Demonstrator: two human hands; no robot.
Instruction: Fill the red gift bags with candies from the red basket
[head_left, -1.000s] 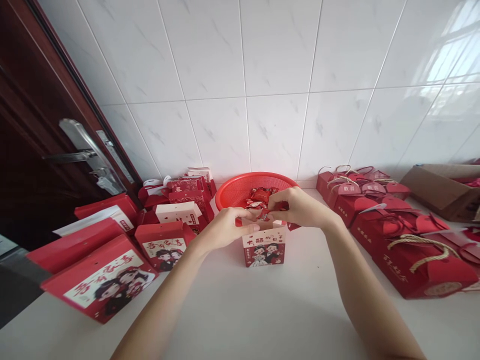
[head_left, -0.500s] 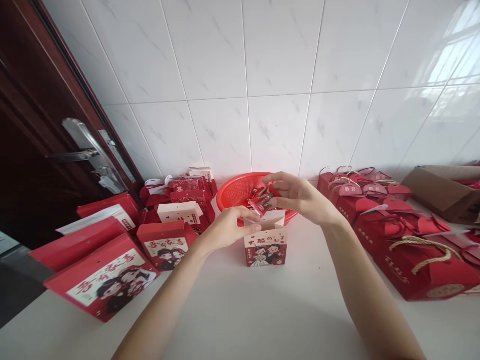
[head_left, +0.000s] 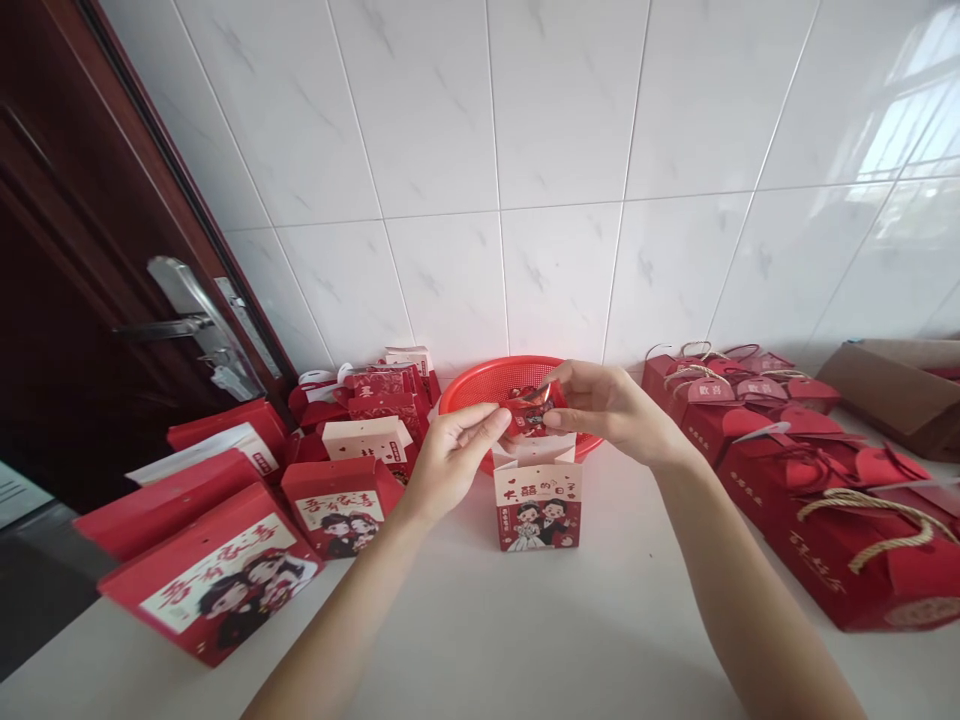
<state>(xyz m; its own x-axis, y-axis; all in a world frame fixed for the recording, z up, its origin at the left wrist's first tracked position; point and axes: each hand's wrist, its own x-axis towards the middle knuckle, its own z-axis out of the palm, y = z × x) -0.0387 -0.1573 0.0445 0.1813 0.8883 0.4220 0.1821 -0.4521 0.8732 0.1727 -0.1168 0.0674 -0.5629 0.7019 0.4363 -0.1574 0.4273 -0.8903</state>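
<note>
A small shiny red candy packet (head_left: 529, 420) is stretched between my hands above the open top of a small paper gift box (head_left: 538, 510). My left hand (head_left: 454, 455) pinches the packet's left edge between thumb and fingers. At its right side, my right hand (head_left: 619, 412) grips it with thumb and fingertips. The box stands upright on the white table, its cream flaps raised, a cartoon bride and groom on its front. Behind it, a red plastic basket (head_left: 469, 392) holds more red-wrapped sweets, partly hidden by my hands and the packet.
Several red and cream gift boxes (head_left: 341, 505) stand to the left, near a dark door with a metal handle (head_left: 180, 320). Red boxes with rope handles (head_left: 814, 530) line the right side. A brown cardboard box (head_left: 892, 395) sits at the far right, against the tiled wall.
My left hand has left the gift box's top edge and risen to the packet's left side. My right hand has kept its grip on the packet. The view has tilted slightly.
</note>
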